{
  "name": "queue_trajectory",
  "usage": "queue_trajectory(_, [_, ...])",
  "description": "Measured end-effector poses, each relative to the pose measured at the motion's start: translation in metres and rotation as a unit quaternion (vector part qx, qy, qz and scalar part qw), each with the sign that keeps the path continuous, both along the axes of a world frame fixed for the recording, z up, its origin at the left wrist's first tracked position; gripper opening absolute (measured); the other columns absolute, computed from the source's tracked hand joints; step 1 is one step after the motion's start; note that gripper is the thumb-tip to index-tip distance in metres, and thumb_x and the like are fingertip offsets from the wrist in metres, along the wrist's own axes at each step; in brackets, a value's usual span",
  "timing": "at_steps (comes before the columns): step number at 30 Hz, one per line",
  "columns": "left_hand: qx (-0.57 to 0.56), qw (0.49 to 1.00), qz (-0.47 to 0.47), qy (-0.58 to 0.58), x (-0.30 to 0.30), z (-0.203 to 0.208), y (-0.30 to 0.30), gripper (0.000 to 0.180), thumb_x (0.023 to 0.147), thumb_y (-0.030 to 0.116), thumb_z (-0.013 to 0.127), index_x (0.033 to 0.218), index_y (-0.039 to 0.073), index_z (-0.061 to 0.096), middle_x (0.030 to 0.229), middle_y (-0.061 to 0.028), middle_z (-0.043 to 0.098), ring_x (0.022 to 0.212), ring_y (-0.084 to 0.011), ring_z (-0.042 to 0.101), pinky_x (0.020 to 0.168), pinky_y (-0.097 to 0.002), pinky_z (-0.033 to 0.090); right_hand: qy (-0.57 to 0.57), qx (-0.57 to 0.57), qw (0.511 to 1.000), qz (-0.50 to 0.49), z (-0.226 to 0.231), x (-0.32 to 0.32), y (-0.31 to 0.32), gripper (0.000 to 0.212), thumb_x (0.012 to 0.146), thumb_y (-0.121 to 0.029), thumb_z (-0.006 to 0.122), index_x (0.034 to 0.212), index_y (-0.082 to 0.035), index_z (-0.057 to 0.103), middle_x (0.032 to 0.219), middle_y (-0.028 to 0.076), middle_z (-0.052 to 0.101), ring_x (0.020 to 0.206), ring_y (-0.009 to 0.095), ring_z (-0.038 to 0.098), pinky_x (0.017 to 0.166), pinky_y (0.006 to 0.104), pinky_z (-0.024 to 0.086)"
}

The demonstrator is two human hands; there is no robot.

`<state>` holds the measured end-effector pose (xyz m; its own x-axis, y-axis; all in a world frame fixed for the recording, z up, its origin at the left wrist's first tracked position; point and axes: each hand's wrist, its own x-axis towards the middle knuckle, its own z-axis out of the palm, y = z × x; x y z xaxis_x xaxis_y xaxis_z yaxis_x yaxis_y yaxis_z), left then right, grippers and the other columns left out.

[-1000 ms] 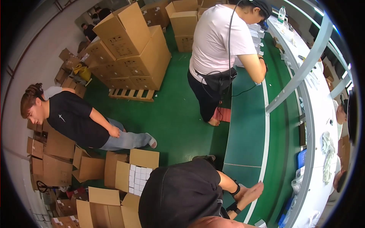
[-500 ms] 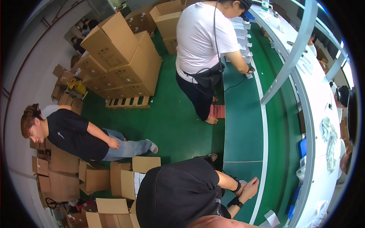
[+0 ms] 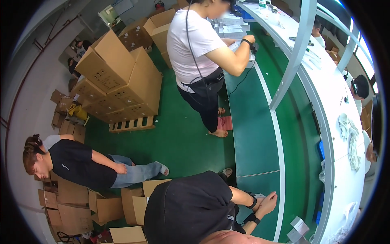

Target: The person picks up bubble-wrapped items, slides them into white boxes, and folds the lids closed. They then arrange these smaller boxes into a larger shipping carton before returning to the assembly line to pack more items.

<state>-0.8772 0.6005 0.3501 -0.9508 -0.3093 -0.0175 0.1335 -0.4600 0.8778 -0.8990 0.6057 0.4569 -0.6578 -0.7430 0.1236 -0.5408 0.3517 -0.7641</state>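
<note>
My two hands meet over the near end of the green-topped bench (image 3: 257, 154), with black bands on both wrists. My right hand (image 3: 267, 204) lies over my left, its fingers closed together and pointing toward the white bench edge. Whatever it may hold is hidden. Most of my left hand (image 3: 257, 206) is covered by the right, so its fingers cannot be made out. A small whitish piece (image 3: 259, 195) shows just beyond the hands; I cannot tell whether either one touches it. Open white cartons (image 3: 298, 229) lie past the bench edge at the lower right.
Farther along the bench, a co-worker in a white shirt (image 3: 193, 44) handles a white box beside stacked white boxes (image 3: 231, 30). Another person in black (image 3: 83, 160) stands at left. Brown cartons (image 3: 130, 81) rest on a pallet. A metal post (image 3: 294, 57) and white table (image 3: 349, 179) border the right.
The surroundings have shifted in the view as my head moved. The co-worker in white has raised an arm from the bench top and now handles a white box. My hands stay almost in place.
</note>
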Motion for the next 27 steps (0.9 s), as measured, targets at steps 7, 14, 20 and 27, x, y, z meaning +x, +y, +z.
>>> queue_trajectory(7, [-0.492,0.868,0.053,-0.048,0.002,0.041,-0.017,0.026,0.081,0.031,0.063,0.098,0.013,0.062,0.104,-0.0060,0.064,0.104,-0.0269,0.057,0.099,-0.0419,0.035,-0.126,-0.064,0.990,-0.013,0.025,-0.036,0.017,0.033,0.105,-0.027,0.045,0.106,0.002,0.060,0.095,0.010,0.063,0.086,0.022,0.060,0.077,0.0318,0.047])
queue_trajectory(14, [-0.440,0.885,-0.094,-0.115,-0.001,0.027,-0.007,0.044,0.075,0.033,0.069,0.107,0.005,0.058,0.120,-0.0158,0.055,0.122,-0.0292,0.043,0.106,-0.0444,0.026,-0.355,-0.222,0.908,0.004,-0.007,-0.036,0.039,0.036,0.102,-0.029,0.053,0.074,-0.007,0.057,0.065,-0.003,0.048,0.056,0.009,0.040,0.050,0.0260,0.030])
queue_trajectory(20, [-0.407,0.908,0.097,-0.033,0.010,0.006,0.007,0.043,0.077,0.030,0.067,0.108,0.004,0.056,0.117,-0.0173,0.055,0.118,-0.0316,0.045,0.104,-0.0449,0.030,-0.187,-0.146,0.966,-0.103,-0.007,-0.001,0.026,0.040,0.101,-0.029,0.056,0.068,-0.006,0.053,0.063,-0.006,0.041,0.059,0.006,0.033,0.051,0.0252,0.027])
queue_trajectory(27, [-0.440,0.890,0.003,-0.121,0.019,0.010,-0.022,0.022,0.083,0.027,0.061,0.092,0.007,0.058,0.100,-0.0148,0.061,0.099,-0.0333,0.054,0.089,-0.0473,0.042,-0.173,-0.139,0.975,-0.027,0.030,0.005,0.023,0.034,0.093,-0.022,0.066,0.070,0.001,0.060,0.060,0.005,0.052,0.058,0.013,0.046,0.055,0.0332,0.039])
